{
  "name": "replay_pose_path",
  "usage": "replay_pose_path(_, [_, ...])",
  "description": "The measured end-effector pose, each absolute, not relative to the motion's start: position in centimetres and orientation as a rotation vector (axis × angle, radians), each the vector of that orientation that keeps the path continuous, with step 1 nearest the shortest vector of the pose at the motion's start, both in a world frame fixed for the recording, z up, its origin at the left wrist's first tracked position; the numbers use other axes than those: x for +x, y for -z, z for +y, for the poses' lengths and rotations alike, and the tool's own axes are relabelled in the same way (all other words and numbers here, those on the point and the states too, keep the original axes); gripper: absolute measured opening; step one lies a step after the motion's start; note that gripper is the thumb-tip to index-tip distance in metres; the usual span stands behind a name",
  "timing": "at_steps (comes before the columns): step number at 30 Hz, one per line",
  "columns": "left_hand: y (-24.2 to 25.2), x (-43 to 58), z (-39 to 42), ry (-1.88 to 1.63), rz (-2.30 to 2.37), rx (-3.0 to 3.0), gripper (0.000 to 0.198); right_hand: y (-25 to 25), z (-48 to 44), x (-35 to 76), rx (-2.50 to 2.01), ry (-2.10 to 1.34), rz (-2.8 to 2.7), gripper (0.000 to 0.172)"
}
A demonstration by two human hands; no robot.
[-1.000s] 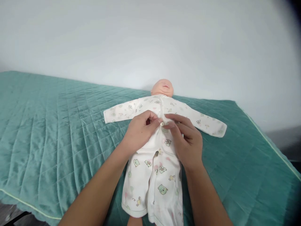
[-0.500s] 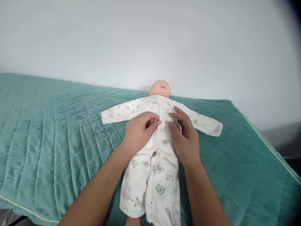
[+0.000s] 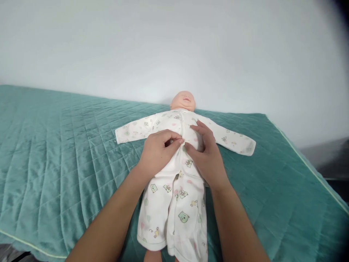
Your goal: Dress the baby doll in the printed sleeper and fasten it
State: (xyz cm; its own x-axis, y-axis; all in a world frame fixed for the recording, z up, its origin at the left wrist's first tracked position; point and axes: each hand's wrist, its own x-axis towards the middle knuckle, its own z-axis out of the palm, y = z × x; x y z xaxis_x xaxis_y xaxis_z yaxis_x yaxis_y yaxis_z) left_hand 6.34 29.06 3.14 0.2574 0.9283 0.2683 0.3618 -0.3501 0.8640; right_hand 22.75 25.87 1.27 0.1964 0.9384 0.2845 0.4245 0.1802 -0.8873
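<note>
A baby doll (image 3: 183,101) lies on its back, head toward the wall, dressed in a white romper (image 3: 188,185) printed with small bears. Both sleeves spread out sideways, and the doll's lower legs show under the trouser hems. My left hand (image 3: 159,151) pinches the romper's front edge at the belly between thumb and forefinger. Close beside it, my right hand (image 3: 205,153) rests on the romper, its thumb touching the cloth by the left fingertips and its other fingers spread over the chest. Below them, the front seam gapes a little at the crotch.
A green quilted cover (image 3: 68,163) with pale piping lies under the doll. Behind it rises a plain pale wall (image 3: 136,47). The cover's right edge (image 3: 300,160) slants toward me, with a dark area beyond it.
My right hand has moved left, bringing its thumb up to the front edge by my left fingertips. My left hand keeps its pinch. The whole view has shifted slightly.
</note>
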Motion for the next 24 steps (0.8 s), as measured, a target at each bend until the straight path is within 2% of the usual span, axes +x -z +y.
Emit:
replay_pose_path(18, [-2.86, 6.22, 29.14, -1.092, 1.122, 1.862, 0.008, -1.27, 26.71, 22.68, -1.397, -0.663, -1.281, 0.042])
replay_pose_path(24, [-2.51, 6.21, 29.18, -1.113, 1.145, 1.799, 0.016, -1.24, 26.77, 23.1, -1.33, -0.8, -1.233, 0.047])
